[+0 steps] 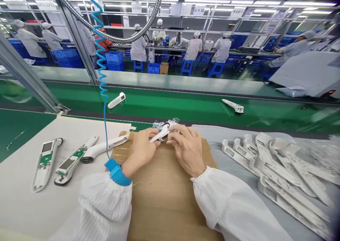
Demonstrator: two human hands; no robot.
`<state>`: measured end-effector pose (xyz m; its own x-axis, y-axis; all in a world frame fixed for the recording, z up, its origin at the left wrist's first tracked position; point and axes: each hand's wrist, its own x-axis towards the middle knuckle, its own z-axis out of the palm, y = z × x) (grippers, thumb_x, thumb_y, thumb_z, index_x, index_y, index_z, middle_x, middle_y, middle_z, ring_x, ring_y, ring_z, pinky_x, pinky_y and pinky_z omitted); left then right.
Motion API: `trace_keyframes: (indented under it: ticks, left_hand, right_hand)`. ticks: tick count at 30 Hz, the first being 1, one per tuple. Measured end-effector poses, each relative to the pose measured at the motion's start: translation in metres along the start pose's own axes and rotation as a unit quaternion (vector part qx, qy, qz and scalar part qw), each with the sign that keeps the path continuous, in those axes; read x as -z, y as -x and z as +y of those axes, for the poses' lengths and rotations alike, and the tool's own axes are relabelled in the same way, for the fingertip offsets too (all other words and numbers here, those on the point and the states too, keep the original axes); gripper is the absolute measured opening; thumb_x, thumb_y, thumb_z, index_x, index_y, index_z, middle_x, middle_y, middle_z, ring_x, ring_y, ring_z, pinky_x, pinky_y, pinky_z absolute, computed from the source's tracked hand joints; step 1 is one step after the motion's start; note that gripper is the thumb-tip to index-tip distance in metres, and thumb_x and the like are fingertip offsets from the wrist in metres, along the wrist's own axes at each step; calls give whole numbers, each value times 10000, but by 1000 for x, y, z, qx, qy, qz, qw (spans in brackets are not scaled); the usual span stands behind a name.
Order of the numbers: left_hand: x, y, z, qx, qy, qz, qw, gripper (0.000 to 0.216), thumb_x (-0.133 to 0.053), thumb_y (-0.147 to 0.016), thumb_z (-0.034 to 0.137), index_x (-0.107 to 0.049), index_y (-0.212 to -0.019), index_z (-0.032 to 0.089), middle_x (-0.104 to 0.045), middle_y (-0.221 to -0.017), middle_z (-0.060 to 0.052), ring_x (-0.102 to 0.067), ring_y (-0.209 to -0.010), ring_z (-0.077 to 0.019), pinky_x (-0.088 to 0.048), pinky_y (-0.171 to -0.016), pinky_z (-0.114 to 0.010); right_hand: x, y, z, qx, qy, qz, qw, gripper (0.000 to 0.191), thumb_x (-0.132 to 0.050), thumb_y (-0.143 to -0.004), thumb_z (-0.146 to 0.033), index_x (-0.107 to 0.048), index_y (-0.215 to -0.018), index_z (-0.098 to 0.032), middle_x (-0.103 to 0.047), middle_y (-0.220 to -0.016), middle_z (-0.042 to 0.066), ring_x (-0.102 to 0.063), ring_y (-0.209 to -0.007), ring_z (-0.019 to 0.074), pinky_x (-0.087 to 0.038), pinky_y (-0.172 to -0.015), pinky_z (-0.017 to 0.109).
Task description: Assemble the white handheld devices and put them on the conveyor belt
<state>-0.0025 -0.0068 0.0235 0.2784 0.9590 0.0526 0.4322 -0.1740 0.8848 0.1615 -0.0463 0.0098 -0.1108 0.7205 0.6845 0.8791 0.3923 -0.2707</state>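
Observation:
Above a sheet of brown cardboard (164,191), my left hand (142,147) pinches a white handheld thermometer (160,134) by its narrow end. The thumb and fingertips of my right hand (187,145) close on its wider, dark-rimmed end. What lies under the right fingertips is hidden. Clear plastic wrap (174,121) sits just behind the piece. To the left rest an open thermometer half with a green circuit board (44,159), a second such half (75,159) and a white thermometer (105,149) with a dark round end.
White empty shells (273,163) lie heaped on the right. Two white thermometers (117,100) (233,106) sit apart on the green belt (170,106). A blue wrist strap (118,172) with a coiled cord (98,35) rises from my left wrist. Co-workers (138,46) sit across the aisle.

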Motion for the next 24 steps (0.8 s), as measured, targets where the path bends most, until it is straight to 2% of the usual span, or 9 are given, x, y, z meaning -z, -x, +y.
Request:
trace_keyframes:
  ticks: [3, 5, 8, 11, 13, 16, 20, 22, 24]
  left_hand:
    - [6, -5, 1, 63, 39, 56, 996, 164, -568, -854, 218, -685, -936, 138, -697, -700, -52, -670, -653, -185, -505, -618, -269]
    - [11, -7, 3, 115, 75, 92, 986, 224, -533, -888, 299, -668, -906, 121, -642, -592, -39, -618, -533, -160, -450, -504, -235]
    - [16, -7, 7, 140, 143, 104, 974, 279, -573, -870, 367, -671, -949, 118, -649, -627, -40, -587, -515, -133, -397, -448, -198]
    - [16, -6, 10, 130, 189, 96, 968, 354, -632, -823, 430, -673, -1001, 127, -697, -761, -62, -581, -528, -119, -415, -458, -200]
    - [16, -5, 10, 128, 198, 92, 968, 399, -657, -797, 458, -676, -1031, 136, -715, -861, -80, -587, -547, -120, -431, -467, -209]
    - [14, -4, 10, 130, 203, 79, 967, 445, -662, -791, 494, -679, -1081, 157, -719, -905, -86, -588, -573, -123, -415, -463, -206]
    - [12, -2, 11, 125, 216, 62, 966, 449, -655, -790, 529, -677, -1063, 173, -722, -948, -82, -570, -571, -112, -383, -450, -202]
    - [12, 0, 14, 125, 228, 45, 965, 471, -695, -760, 525, -668, -1066, 168, -720, -976, -83, -563, -573, -105, -375, -451, -201]
    - [13, 2, 18, 134, 253, 20, 958, 514, -747, -720, 501, -654, -1094, 161, -717, -994, -82, -560, -584, -98, -382, -467, -200]
  right_hand:
    - [-1, -2, 1, -13, -49, 12, 999, 176, -516, -969, -196, -587, -814, -237, -677, -1170, -8, -544, -978, 194, -314, -868, 378]
    - [-7, -8, 10, -81, -62, 16, 995, 157, -486, -980, -240, -556, -840, -227, -677, -1053, 26, -551, -929, 195, -338, -862, 374]
    - [-21, -24, 31, -225, 21, -66, 972, 126, -478, -960, -237, -568, -875, -213, -652, -980, 67, -540, -935, 233, -355, -845, 398]
    - [-23, -34, 54, -281, 104, -150, 942, 98, -546, -918, -253, -628, -890, -207, -632, -1076, 106, -514, -1065, 290, -366, -855, 434]
    - [-8, -35, 67, -269, 114, -168, 942, 109, -608, -890, -289, -654, -958, -217, -607, -1164, 104, -501, -1117, 294, -382, -873, 437]
    - [38, -28, 84, -239, 115, -221, 938, 221, -549, -917, -225, -662, -1105, -256, -580, -1235, 82, -497, -1142, 267, -403, -895, 421]
    - [101, -14, 106, -216, 191, -345, 893, 490, -545, -803, -24, -675, -1172, -319, -551, -1282, 64, -486, -1138, 282, -421, -869, 428]
    - [116, -8, 115, -207, 230, -382, 871, 423, -632, -762, -63, -716, -1089, -318, -558, -1261, 66, -481, -1137, 305, -415, -877, 461]
    - [122, -5, 121, -203, 239, -383, 869, 277, -683, -765, -138, -736, -991, -289, -579, -1223, 71, -484, -1141, 310, -408, -888, 466]
